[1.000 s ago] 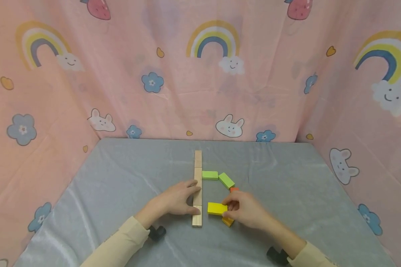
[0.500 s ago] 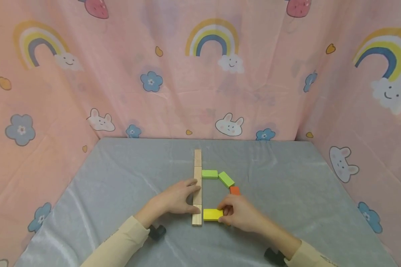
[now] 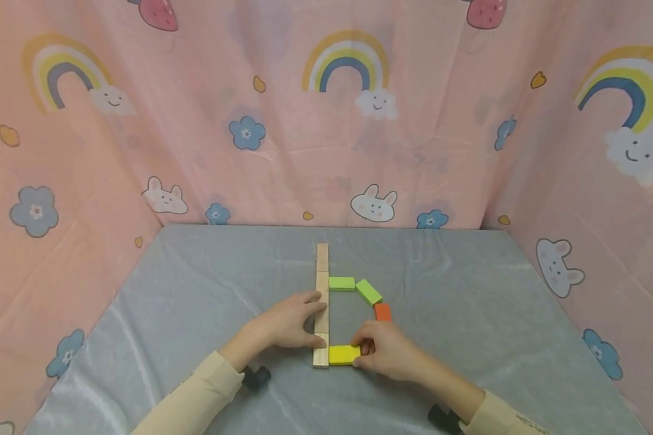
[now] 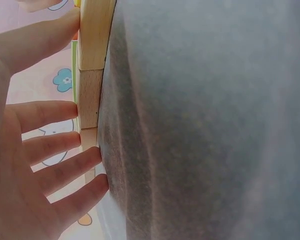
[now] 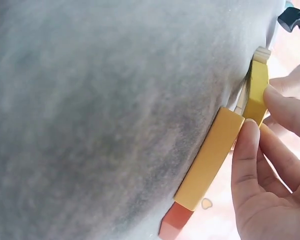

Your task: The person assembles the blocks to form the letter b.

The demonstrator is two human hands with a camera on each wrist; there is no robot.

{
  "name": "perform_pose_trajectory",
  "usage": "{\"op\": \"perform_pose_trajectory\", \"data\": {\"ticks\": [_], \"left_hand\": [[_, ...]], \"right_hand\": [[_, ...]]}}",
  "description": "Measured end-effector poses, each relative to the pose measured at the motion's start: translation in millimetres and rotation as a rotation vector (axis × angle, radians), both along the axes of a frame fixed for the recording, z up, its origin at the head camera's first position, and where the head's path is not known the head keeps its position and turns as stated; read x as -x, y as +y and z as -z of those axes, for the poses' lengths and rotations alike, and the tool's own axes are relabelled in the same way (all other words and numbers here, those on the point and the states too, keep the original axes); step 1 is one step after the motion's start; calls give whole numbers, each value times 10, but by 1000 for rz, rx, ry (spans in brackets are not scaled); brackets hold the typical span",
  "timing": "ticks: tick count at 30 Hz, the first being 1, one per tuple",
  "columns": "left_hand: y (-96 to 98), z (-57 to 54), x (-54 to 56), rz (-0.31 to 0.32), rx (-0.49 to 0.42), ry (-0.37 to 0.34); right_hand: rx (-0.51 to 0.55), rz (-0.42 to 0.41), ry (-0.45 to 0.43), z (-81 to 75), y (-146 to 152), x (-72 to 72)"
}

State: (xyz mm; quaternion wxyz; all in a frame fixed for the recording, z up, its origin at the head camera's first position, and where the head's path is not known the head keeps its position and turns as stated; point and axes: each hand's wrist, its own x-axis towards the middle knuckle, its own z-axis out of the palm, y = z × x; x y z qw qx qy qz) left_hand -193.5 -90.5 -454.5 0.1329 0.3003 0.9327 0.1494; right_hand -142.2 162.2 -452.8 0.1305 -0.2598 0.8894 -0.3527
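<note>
Plain wooden blocks (image 3: pixel 322 284) lie end to end in a straight row. My left hand (image 3: pixel 287 323) rests against the row's left side, its thumb and fingers fairly straight and touching the wood (image 4: pixel 91 92). With thumb and fingertips my right hand (image 3: pixel 392 350) pinches the right end of a yellow block (image 3: pixel 343 355). The block's left end meets the near end of the row. Close to its right end, an orange-yellow block (image 5: pixel 210 159) lies at an angle in the right wrist view; the right hand hides it in the head view.
Two green blocks (image 3: pixel 341 284) and a red-orange block (image 3: pixel 383 312) curve from the row toward the right hand. Grey cloth (image 3: pixel 223 272) covers the table. A pink patterned curtain (image 3: pixel 326 151) stands behind and at both sides.
My right hand has brought the yellow block left and nearer to me, against the wooden row. More of the red-orange block shows. The left hand has stayed in place.
</note>
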Motion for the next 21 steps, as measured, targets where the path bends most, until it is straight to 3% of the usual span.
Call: {"op": "perform_pose_trajectory", "data": {"ticks": [13,21], "left_hand": [[-7,17,-4,1,-7,1],[-10,12,-6,3,-16,5]], "right_hand": [[-58,-12,16,17,-19,-23],[-22,-17,25,29,6,-14]]}}
